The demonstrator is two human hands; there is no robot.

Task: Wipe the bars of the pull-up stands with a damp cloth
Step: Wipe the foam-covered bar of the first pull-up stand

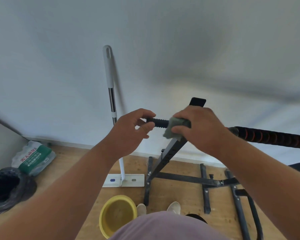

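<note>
Wall (pixel 59 75): pale, filling the upper view; its skirting meets the floor behind the stand.
Floor (pixel 180 193): light wood; it carries everything below.
Stand (pixel 164 158): black metal pull-up frame, its perforated upright slanting up from feet on the floor near the wall, right of centre.
Bar (pixel 274 136): black with red spiral bands, running from the stand's top off the right edge.
Grip (pixel 160 122): short ribbed black handle jutting left from the stand's top, between the two hands.
Mop (pixel 111 94): white and chrome pole leaning on the wall, its flat white head on the floor just left of the stand's feet.
Bin (pixel 9 189): dark, bag-lined, at the floor's left edge.
Pack (pixel 34 157): shrink-wrapped bottles with a green label, against the wall just behind the bin.
Basin (pixel 118 215): yellow, on the floor near the person's shoes (pixel 141 209), left of the left one.
Right hand (pixel 201 129): grasping the cloth, fingers and thumb curled over it around the grip beside the upright.
Left hand (pixel 130 134): fingers and thumb curled around the grip's free left end, holding it.
Cloth (pixel 176 128): grey-green, wrapped over the grip at the stand's top, a corner hanging below the right thumb.
</note>
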